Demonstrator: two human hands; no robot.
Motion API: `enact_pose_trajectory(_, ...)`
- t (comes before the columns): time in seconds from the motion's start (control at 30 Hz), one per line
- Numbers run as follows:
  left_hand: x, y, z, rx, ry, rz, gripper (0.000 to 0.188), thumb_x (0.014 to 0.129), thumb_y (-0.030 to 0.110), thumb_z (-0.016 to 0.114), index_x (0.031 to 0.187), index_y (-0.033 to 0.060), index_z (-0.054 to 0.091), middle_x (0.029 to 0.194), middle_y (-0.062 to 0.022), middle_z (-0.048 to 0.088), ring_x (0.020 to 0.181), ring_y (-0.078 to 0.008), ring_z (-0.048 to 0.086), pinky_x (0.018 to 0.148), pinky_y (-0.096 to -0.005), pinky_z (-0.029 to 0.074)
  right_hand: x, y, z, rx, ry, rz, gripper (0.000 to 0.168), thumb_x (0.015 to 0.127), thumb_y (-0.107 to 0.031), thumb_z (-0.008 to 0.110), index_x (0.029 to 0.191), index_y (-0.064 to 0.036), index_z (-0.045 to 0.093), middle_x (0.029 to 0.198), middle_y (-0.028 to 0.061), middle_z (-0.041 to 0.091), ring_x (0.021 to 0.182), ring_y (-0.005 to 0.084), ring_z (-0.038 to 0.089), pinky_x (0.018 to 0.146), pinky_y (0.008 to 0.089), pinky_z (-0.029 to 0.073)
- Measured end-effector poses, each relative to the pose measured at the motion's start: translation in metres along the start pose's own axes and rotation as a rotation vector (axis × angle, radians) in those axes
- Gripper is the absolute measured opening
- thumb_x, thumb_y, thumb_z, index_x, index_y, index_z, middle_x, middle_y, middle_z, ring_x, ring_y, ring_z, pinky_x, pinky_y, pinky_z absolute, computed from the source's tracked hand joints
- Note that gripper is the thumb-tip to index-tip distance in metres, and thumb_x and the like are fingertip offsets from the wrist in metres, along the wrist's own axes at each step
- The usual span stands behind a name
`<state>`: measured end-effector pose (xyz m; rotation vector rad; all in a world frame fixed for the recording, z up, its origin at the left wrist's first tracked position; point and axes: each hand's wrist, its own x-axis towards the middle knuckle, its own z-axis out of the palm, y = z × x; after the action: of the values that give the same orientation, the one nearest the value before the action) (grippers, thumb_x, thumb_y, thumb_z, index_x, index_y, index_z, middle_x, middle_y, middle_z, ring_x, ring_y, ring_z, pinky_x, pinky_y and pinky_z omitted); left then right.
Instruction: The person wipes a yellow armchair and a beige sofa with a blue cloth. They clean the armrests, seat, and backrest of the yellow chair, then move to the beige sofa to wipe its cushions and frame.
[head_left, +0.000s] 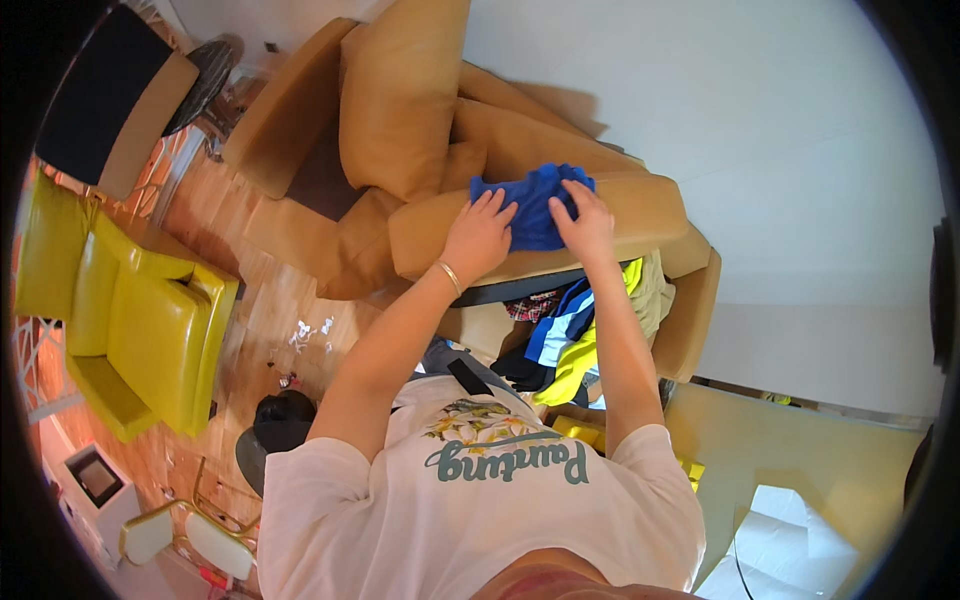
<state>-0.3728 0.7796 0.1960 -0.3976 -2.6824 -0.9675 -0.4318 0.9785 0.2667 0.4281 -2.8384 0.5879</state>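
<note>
A crumpled blue cloth (534, 214) lies on the top of a tan padded sofa section (637, 206). My left hand (480, 236) rests on the cloth's left edge, fingers spread. My right hand (585, 223) touches its right side, where the fabric is bunched; thumb and forefinger are apart. Just below the section, nearer my body, is a heap of clothes with a neon yellow garment (574, 367), a blue and white garment (551, 337), a plaid piece (531, 307) and a khaki garment (651, 296). My right forearm covers part of the heap.
Large tan cushions (397, 105) lean behind the cloth, beside a pale wall (750, 150). To the left stands a glossy yellow-green armchair (150, 315) on a wooden floor (262, 300) with white scraps (304, 334). White sheeting (780, 547) lies at lower right.
</note>
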Motion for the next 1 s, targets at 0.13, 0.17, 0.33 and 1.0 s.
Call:
enact_pose_trajectory(0.13, -0.036, -0.054, -0.028, 0.066, -0.014, -0.112, 0.044, 0.090, 0.016, 0.057, 0.133, 0.0087, 0.059, 0.143, -0.0177, 0.053, 0.132, -0.0334, 0.049, 0.111, -0.0531, 0.034, -0.006, -0.026, 0.009, -0.129, -0.075, -0.079, 0.040, 0.085, -0.037, 0.068, 0.118, -0.014, 0.070, 0.129, 0.0116, 0.064, 0.117, 0.0329, 0.057, 0.096, 0.0508, 0.042)
enact_pose_trajectory(0.17, -0.052, -0.065, -0.044, 0.126, -0.030, -0.149, 0.045, 0.090, 0.015, 0.057, 0.135, 0.0086, 0.058, 0.143, -0.0165, 0.053, 0.133, -0.0328, 0.049, 0.111, -0.0529, 0.034, -0.011, -0.037, 0.019, -0.187, -0.116, -0.129, 0.038, 0.085, -0.036, 0.068, 0.116, -0.014, 0.071, 0.128, 0.0113, 0.064, 0.116, 0.0327, 0.057, 0.096, 0.0500, 0.041)
enact_pose_trajectory(0.33, -0.115, -0.089, -0.069, 0.181, 0.018, -0.482, 0.046, 0.089, 0.014, 0.057, 0.135, 0.0065, 0.057, 0.143, -0.0144, 0.054, 0.132, -0.0324, 0.050, 0.115, -0.0511, 0.031, -0.035, -0.115, 0.079, -0.103, -0.113, -0.513, 0.036, 0.079, -0.027, 0.070, 0.114, -0.017, 0.071, 0.124, 0.0065, 0.063, 0.105, 0.0310, 0.055, 0.090, 0.0476, 0.045)
enact_pose_trajectory(1.0, -0.088, -0.082, -0.003, -0.719, 0.691, -0.709, 0.031, 0.099, 0.018, 0.055, 0.125, 0.0029, 0.065, 0.134, -0.0255, 0.059, 0.122, -0.0337, 0.058, 0.104, -0.0356, 0.044, -0.050, -0.098, 0.087, -0.157, -0.001, -0.342, 0.034, 0.092, -0.024, 0.061, 0.121, -0.009, 0.065, 0.132, 0.0177, 0.059, 0.125, 0.0397, 0.051, 0.106, 0.0504, 0.036)
